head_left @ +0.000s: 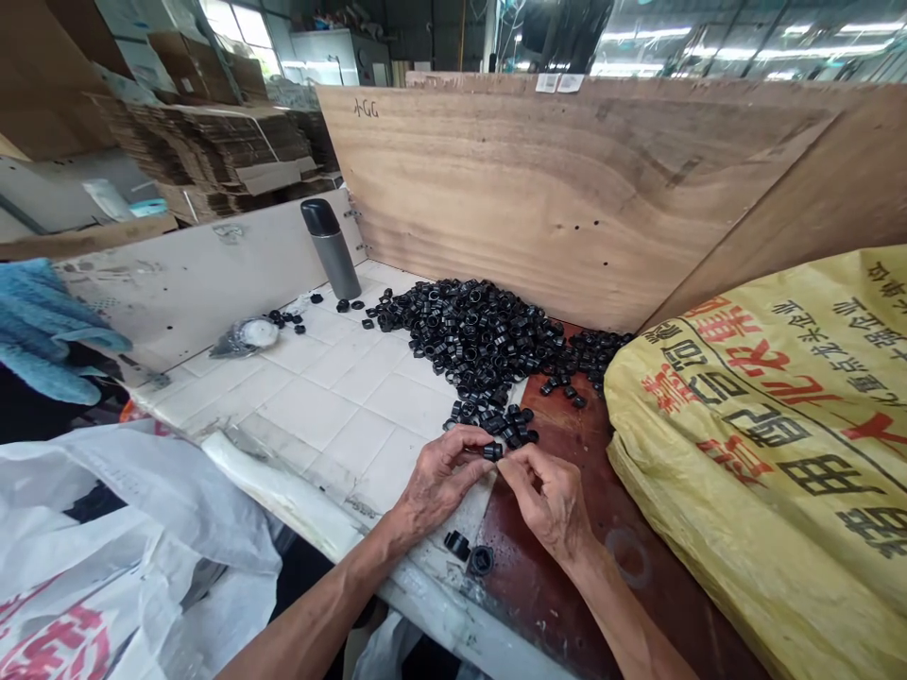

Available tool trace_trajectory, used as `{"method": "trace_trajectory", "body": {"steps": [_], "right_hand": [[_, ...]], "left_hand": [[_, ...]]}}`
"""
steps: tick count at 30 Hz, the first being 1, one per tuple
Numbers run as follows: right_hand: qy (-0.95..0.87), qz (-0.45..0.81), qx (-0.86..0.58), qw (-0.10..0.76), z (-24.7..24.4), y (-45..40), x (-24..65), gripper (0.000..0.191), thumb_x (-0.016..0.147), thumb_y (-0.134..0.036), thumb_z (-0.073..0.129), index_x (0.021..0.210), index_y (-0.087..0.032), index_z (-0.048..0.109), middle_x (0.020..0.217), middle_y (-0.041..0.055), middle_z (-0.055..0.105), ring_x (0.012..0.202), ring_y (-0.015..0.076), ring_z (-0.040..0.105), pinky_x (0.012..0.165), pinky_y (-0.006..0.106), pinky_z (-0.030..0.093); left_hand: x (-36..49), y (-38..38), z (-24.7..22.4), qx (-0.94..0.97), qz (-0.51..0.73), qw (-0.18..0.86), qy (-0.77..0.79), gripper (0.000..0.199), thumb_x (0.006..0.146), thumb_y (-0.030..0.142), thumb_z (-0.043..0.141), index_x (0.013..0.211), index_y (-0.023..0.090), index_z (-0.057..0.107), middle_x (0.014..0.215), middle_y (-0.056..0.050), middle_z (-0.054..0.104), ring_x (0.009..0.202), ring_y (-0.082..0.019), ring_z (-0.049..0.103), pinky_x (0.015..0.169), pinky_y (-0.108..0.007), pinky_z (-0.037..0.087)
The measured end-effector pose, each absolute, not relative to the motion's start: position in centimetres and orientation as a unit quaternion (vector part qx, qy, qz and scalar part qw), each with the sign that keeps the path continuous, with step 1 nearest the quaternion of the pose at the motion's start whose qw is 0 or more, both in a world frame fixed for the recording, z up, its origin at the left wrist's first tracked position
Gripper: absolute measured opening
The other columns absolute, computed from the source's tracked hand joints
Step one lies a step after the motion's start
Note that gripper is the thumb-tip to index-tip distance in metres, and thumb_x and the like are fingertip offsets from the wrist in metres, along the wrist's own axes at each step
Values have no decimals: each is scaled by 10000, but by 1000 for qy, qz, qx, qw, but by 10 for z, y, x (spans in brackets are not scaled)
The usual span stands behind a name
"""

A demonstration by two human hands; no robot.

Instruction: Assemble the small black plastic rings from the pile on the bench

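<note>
A small black plastic ring [492,451] is pinched at the fingertips of both hands, with the left hand [443,477] and right hand [545,501] closed in around it. Two loose rings [469,552] are left just below the hands, near the surface's front edge, where they could be knocked off by a wrist or forearm. The held ring could also be dropped and lost over that edge if the pinch slackens. Beyond the fingertips, a heap of black rings [468,340] is spread across white tiles [333,406] and a reddish-brown board [539,604]. Its loose slope could be set sliding if the yellow woven sack [751,453] on the right were to slump. Farther off, a grey vacuum flask [330,250] is stood upright near the plywood panel [567,189], where it could be toppled into the rings
</note>
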State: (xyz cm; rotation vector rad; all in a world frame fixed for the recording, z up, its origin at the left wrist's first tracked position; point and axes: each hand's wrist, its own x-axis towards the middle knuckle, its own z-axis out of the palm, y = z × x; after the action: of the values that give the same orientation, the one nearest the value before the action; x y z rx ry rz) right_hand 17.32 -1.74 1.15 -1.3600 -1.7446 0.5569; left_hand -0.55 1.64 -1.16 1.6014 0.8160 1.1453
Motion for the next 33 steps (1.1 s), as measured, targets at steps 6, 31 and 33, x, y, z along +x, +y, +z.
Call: {"method": "trace_trajectory", "body": {"steps": [6, 31, 33], "right_hand": [[-707, 201, -547, 400, 2, -15, 175, 225, 969, -317, 498, 870, -214, 671, 661, 11, 649, 594, 160, 622, 607, 250, 469], [-707, 209, -524, 427, 9, -16, 174, 128, 950, -287, 529, 999, -223, 628, 836, 42, 676, 731, 181, 645, 715, 282, 522], [-720, 207, -504, 430, 8, -15, 173, 139, 945, -273, 530, 1036, -221, 621, 912, 61, 685, 807, 194, 659, 762, 294, 521]], "left_hand": [[-5, 16, -9, 664, 468, 482, 328, 225, 886, 276, 652, 1092, 188, 671, 1126, -87, 640, 981, -187, 659, 846, -327, 592], [-5, 14, -5, 641, 455, 514, 343, 221, 878, 280, 655, 1075, 178, 666, 1085, -76, 663, 923, -178, 677, 834, -312, 580], [-5, 13, -5, 636, 455, 520, 345, 218, 882, 272, 651, 1079, 180, 661, 1087, -74, 666, 939, -181, 680, 851, -318, 579]]}}
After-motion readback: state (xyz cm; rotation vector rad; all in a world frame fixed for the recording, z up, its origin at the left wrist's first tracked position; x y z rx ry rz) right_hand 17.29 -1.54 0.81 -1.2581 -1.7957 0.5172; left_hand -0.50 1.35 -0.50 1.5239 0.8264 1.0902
